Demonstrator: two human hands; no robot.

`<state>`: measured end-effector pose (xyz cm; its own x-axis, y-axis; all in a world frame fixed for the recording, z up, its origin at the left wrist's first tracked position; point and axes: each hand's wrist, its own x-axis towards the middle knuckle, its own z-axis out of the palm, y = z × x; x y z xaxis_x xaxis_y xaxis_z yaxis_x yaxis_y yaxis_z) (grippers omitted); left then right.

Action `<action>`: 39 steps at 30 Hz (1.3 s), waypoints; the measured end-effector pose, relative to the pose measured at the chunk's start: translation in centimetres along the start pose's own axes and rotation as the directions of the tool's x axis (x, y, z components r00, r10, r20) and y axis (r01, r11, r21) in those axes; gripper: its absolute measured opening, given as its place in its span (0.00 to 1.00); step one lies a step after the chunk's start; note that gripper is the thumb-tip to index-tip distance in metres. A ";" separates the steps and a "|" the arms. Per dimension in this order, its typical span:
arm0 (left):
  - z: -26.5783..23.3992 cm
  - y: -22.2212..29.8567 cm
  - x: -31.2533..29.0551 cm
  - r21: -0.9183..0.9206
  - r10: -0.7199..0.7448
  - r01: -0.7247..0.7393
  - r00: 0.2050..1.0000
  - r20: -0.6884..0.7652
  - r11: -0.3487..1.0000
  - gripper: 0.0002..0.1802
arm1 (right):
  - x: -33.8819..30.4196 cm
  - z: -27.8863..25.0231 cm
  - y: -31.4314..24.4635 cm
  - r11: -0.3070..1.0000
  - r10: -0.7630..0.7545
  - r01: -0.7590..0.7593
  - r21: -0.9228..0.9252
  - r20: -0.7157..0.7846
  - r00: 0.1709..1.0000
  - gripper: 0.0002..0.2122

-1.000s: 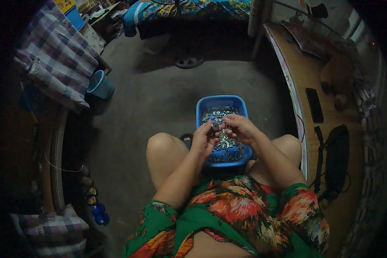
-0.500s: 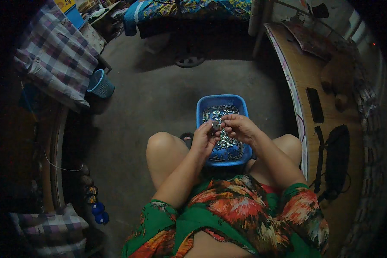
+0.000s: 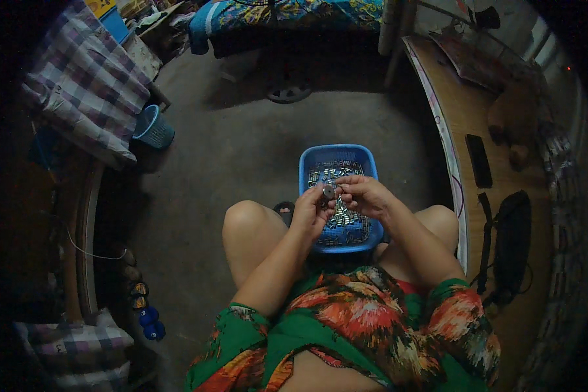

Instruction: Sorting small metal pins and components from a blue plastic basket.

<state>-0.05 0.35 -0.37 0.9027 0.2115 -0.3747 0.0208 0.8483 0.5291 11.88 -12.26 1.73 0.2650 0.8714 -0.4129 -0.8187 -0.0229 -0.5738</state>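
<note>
My left hand pinches a small round metal piece with a dark spot at its middle. Close against its right side, the fingertips of my right hand are pressed together; whatever is between them is too small to make out. Both hands are held over a blue plastic basket between my knees. Many short, shiny metal cylinders lie spread across the basket's bottom, partly covered by my hands.
A wooden bench or low bed runs along the right, with a dark phone-like slab and a black bag on it. A blue-green bin stands at left beside checked cloth. Blue balls hang lower left.
My right fingertips have shifted very slightly at the round metal piece. My left hand keeps its hold, and the basket stays in place.
</note>
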 end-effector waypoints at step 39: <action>-0.2 -0.4 0.1 -0.051 -0.059 0.057 0.998 -0.031 0.997 0.13 | -0.3 1.4 0.4 0.812 -0.215 0.113 -0.573 -0.114 0.970 0.07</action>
<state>-0.01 0.15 -0.77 0.8860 0.1765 -0.4287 0.0503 0.8826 0.4674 10.72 -11.83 2.61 0.4912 0.7944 -0.3573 -0.3425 -0.2010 -0.9178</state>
